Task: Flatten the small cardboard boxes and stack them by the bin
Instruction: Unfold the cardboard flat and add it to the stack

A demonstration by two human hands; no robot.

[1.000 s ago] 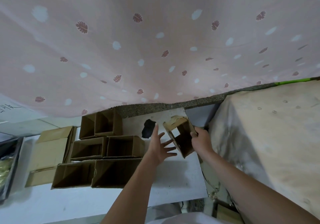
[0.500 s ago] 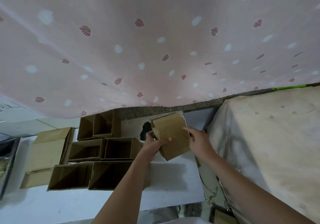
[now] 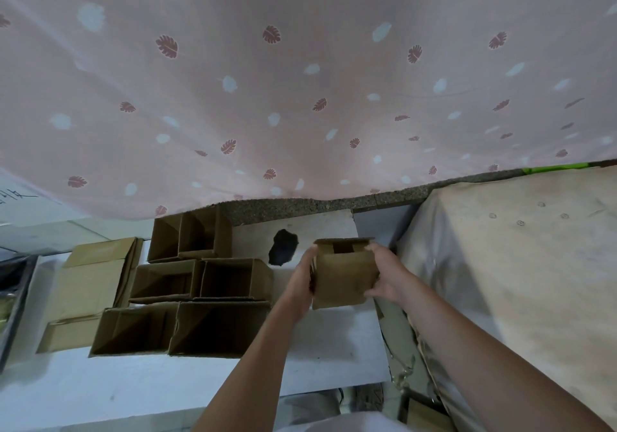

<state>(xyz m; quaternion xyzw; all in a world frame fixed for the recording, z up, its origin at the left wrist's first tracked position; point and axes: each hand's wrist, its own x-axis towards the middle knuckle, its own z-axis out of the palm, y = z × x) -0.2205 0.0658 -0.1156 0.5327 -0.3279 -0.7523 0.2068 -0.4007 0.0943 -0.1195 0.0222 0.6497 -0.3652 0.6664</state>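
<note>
Now I hold one small cardboard box (image 3: 345, 278) between both hands, lifted above the white tabletop (image 3: 327, 341); my left hand (image 3: 302, 281) lies against its left side with the fingers fairly straight and pressed to the cardboard; my right hand (image 3: 384, 273) grips the right side, thumb over the top corner and fingers wrapped round the lower edge. A brown face of the box is turned toward me, and a dark rectangular gap shows at its top, under a flap; whether it is partly collapsed I cannot tell. To my left, on the same tabletop, the other open boxes (image 3: 200, 284) sit packed tight against each other in three rows, their dark insides facing me; further left lies a pile of flat cardboard (image 3: 90, 284), touching that cluster. A dark hole (image 3: 283, 248) shows in the tabletop just beyond my left hand; a pink leaf-print cloth (image 3: 300, 81) hangs behind; a pale covered block (image 3: 521, 264) stands to my right.
</note>
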